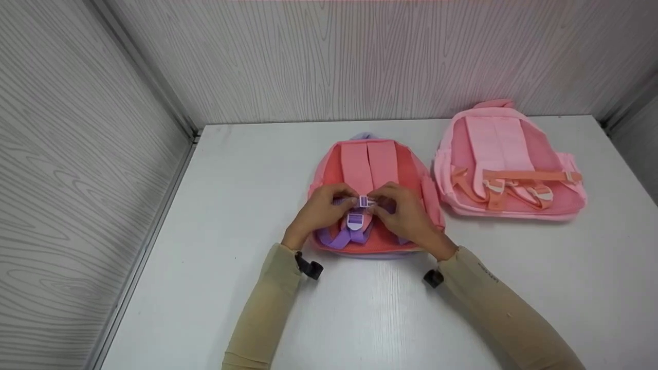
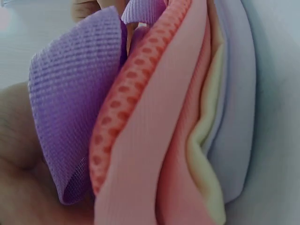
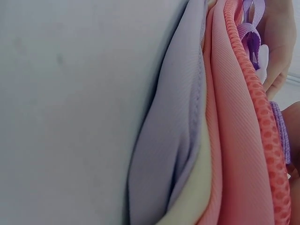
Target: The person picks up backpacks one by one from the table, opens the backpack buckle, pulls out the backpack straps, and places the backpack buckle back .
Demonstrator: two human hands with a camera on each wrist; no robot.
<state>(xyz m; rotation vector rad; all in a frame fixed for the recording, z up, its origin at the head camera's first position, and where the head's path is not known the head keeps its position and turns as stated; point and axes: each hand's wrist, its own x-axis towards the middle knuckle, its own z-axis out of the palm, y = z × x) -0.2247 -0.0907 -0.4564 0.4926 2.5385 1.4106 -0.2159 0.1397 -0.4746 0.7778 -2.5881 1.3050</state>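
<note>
I see a light pink backpack (image 1: 501, 140) with orange straps (image 1: 534, 176) on the white worktop (image 1: 247, 205), near the back wall (image 1: 318, 61).

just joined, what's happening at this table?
A person is working a small white plastic buckle on a coral fabric backpack with purple webbing, pinching it from both sides with the left hand and right hand. Whether it's fully clicked together can't be told from here. The backpack lies shoulder straps up on the white table; a pale pink fabric backpack with orange webbing lies to its right, untouched.
</note>
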